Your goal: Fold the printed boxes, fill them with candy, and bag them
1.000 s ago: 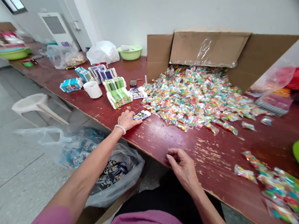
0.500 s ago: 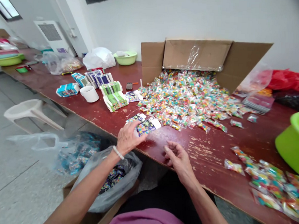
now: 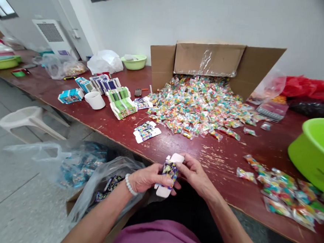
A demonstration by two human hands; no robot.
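Observation:
In front of my body, past the table's near edge, a small dark printed carton [image 3: 169, 174] with white end flaps open is held between both hands. My left hand [image 3: 149, 178], with a beaded bracelet at the wrist, grips its left side, thumb across the face. At its upper right, my right hand [image 3: 193, 172] pinches the carton near the top flap. More flat cartons [image 3: 147, 132] of the same print lie on the table just beyond. Behind them spreads a big heap of wrapped candies [image 3: 199, 105], spilling from a cardboard box [image 3: 209, 60] on its side.
Green carton stacks [image 3: 122, 102], a white tape roll [image 3: 95, 100] and blue cartons [image 3: 71, 96] stand at left. A green basin [image 3: 312, 150] and loose candy packets [image 3: 287, 193] are at right. Below the table edge sits a plastic-lined box [image 3: 89, 201] of filled packs.
My left hand has drawn one carton from the small pile back toward my body. The right hand has come in and taken hold of it too.

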